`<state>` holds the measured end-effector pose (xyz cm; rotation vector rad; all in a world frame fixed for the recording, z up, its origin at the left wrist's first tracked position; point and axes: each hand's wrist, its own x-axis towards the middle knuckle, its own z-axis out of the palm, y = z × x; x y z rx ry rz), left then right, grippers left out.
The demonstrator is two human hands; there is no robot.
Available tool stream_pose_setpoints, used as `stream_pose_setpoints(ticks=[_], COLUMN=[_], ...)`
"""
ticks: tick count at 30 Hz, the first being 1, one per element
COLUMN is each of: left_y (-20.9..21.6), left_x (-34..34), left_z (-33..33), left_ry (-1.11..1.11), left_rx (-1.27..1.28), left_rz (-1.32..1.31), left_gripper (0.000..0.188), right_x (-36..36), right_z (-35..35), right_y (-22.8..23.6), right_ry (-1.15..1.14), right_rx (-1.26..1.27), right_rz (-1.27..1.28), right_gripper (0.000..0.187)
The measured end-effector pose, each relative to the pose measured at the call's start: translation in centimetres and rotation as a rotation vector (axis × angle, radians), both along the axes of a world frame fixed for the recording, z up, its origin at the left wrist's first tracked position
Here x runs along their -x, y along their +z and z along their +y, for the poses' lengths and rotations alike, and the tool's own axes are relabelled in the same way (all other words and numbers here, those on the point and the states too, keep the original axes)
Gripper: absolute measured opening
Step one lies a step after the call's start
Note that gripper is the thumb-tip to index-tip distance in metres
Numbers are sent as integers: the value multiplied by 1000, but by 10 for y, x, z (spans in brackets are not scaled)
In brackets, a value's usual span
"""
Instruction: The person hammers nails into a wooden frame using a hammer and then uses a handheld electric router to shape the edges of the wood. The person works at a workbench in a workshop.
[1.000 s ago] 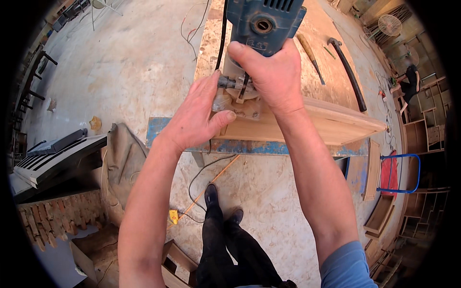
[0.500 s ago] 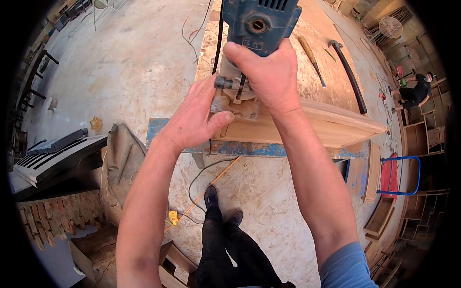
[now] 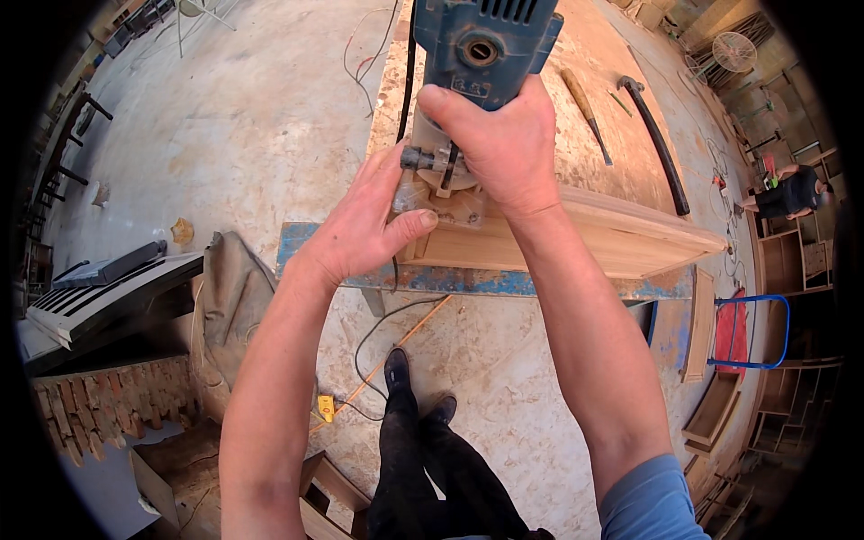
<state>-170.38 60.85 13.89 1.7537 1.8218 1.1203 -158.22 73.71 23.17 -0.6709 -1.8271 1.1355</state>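
Observation:
A blue trim router [image 3: 477, 54] with a clear base stands on the end of a pale wooden frame [image 3: 621, 229], which lies on the workbench. My right hand [image 3: 513, 148] is wrapped round the router's lower body, thumb across its front. At the base's left side is my left hand [image 3: 360, 216], its fingers along the far edge and its thumb on the near edge, with the base between them. Where the fingertips end is partly hidden. A black knob [image 3: 417, 157] sticks out beside the left fingers. The cutter cannot be made out.
On the workbench [image 3: 540, 284] lie a wooden-handled chisel [image 3: 587, 112] and a dark hammer [image 3: 661, 157]. A black cord [image 3: 364, 346] crosses the floor near my feet. To the right stand a blue-framed cart [image 3: 756, 331] and another person [image 3: 792, 193]. A canvas cloth [image 3: 232, 292] hangs at the left.
The router and my hands stay almost in place, shifting only slightly in the picture. The person at the far right has turned and straightened somewhat.

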Motion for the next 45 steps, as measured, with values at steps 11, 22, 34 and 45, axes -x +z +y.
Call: stream_pose_setpoints(ticks=[11,22,34,45], left_y=[4,4,4,1], left_x=[-1,-2,-1,1], left_z=[0,-1,0,1], left_ry=[-8,9,1,8], left_rx=[-7,-6,2,3], left_rz=[-8,-20,-2,4], left_gripper=[98,100,99,97], right_x=[0,0,1,2], right_z=[0,0,3,4], right_y=[2,2,-4,-1], right_ry=[59,41,27,26], right_rx=[47,15,-45,22], right_rz=[8,11,37,-4], right_gripper=[49,54,33,56])
